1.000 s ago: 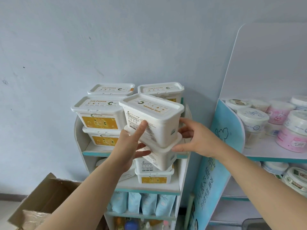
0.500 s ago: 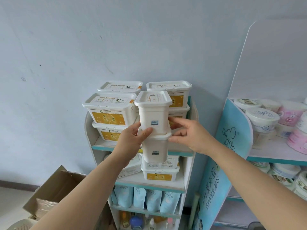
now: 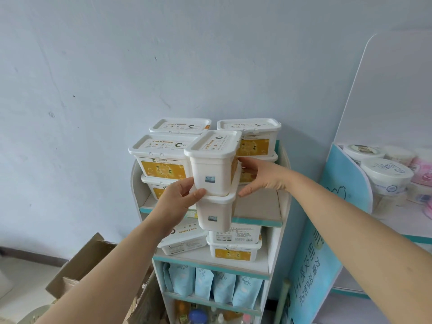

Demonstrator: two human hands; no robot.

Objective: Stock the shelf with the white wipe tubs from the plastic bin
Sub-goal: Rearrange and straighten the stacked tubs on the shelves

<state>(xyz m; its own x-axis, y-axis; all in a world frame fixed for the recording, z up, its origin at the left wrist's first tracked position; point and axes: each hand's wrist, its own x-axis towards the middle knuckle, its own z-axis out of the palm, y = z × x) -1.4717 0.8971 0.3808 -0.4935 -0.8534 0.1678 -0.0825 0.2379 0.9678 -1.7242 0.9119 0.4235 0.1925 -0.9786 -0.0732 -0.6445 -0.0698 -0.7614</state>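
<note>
Two white wipe tubs are held stacked, short ends towards the camera, in front of the shelf (image 3: 257, 204). The upper tub (image 3: 211, 169) is gripped near its base by the left hand (image 3: 177, 202): the thumb is laid across the front at the seam with the lower tub (image 3: 215, 213), and the other fingers are curled round the left side, partly hidden. The right hand (image 3: 264, 176) is pressed against the opposite side, its fingers (image 3: 245, 161) laid nearly straight and together along the upper tub, the thumb spread below them at the lower tub's lid rim. Just left of the left fingers a left stack (image 3: 161, 160) of shelved tubs is seen; just behind the right fingers, a right stack (image 3: 253, 136). Beneath both hands more shelved tubs (image 3: 233, 246) are seen, with blue pouches (image 3: 210, 284) lower still.
</note>
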